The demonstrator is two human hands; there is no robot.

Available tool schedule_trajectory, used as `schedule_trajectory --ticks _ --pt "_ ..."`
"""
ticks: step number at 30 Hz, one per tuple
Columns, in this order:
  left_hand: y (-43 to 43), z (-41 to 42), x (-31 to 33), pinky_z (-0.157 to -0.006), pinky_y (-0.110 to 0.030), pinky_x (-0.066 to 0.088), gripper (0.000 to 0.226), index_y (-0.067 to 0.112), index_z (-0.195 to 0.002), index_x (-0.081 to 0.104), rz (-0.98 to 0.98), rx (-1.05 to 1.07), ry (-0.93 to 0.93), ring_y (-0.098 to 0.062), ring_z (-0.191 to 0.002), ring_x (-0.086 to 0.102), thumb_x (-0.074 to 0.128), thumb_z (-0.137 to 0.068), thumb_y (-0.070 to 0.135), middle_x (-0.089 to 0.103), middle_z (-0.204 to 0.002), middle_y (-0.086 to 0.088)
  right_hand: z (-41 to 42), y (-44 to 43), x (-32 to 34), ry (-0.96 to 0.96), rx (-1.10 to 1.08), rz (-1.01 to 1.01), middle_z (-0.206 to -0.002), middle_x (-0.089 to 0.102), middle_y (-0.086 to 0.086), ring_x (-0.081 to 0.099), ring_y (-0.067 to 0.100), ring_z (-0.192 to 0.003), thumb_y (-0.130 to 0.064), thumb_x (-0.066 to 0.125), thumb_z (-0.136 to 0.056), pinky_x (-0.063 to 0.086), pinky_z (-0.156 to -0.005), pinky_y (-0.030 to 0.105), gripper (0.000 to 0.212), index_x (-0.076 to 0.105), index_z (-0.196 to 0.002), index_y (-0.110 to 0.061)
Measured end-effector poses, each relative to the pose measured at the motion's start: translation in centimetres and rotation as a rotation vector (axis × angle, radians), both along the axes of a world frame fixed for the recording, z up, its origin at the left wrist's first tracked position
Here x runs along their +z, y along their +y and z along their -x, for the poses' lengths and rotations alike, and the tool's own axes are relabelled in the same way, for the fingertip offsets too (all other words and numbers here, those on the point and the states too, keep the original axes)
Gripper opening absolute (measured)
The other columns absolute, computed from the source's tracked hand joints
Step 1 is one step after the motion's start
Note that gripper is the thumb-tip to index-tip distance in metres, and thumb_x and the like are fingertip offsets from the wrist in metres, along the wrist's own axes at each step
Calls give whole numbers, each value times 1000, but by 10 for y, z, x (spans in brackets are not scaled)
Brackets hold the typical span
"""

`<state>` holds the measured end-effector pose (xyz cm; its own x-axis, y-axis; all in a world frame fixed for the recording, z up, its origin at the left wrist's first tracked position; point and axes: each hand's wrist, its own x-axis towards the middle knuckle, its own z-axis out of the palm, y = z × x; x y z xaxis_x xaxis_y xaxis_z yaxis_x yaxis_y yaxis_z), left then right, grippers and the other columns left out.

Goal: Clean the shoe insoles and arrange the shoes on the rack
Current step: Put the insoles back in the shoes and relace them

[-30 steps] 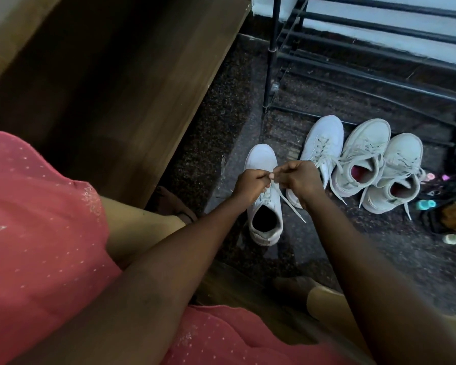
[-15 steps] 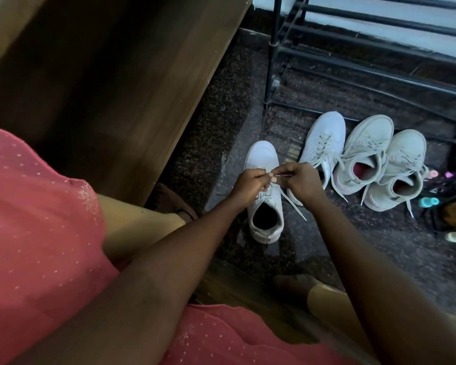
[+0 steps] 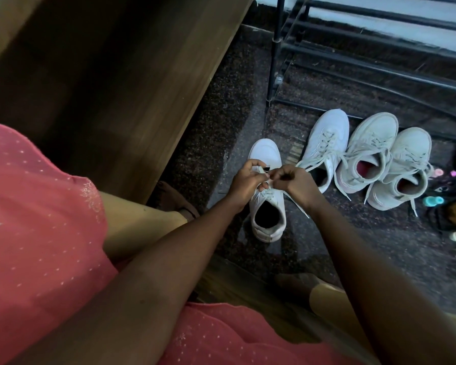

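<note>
A white sneaker (image 3: pixel 267 206) stands on the dark floor in front of me, toe pointing away. My left hand (image 3: pixel 245 183) and my right hand (image 3: pixel 294 181) meet over its tongue, and each pinches a part of its white lace (image 3: pixel 299 206). A loose lace end trails down to the right of the shoe. Its partner, another white sneaker (image 3: pixel 327 143), lies just to the right. Beyond that stand two off-white sneakers (image 3: pixel 367 151) (image 3: pixel 403 169), the nearer one showing a pink insole. The black metal shoe rack (image 3: pixel 327 46) stands behind them with bare bars.
A wooden cabinet side (image 3: pixel 111 75) rises on the left. Small colourful items and dark sandals (image 3: pixel 450 204) lie at the right edge. My knees and pink dress (image 3: pixel 37 206) fill the lower left. My feet rest on the floor near the shoe.
Both hands have stayed on the lace over the sneaker's tongue, working it with small finger moves. The shoes have not moved.
</note>
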<state>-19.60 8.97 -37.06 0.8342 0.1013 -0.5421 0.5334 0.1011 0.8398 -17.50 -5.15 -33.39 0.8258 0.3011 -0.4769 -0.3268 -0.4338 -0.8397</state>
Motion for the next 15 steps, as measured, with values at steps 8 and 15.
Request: schedule_trajectory --ticks 8,15 --pt "1 2 3 -53 -12 43 48 20 -131 37 -30 -39 30 -1 -47 53 59 -91 6 57 -61 0 3 14 -11 -393 65 296 -65 67 6 63 21 -61 -5 74 -73 44 -56 21 11 66 -70 -10" --pt "9 13 -1 -84 -18 40 49 10 -131 54 -660 -443 -65 -24 -104 62 68 -84 12 67 -113 -14 5 14 -24 -406 92 451 -68 68 21 64 33 -65 0 62 -78 52 -61 36 12 72 -73 -1"
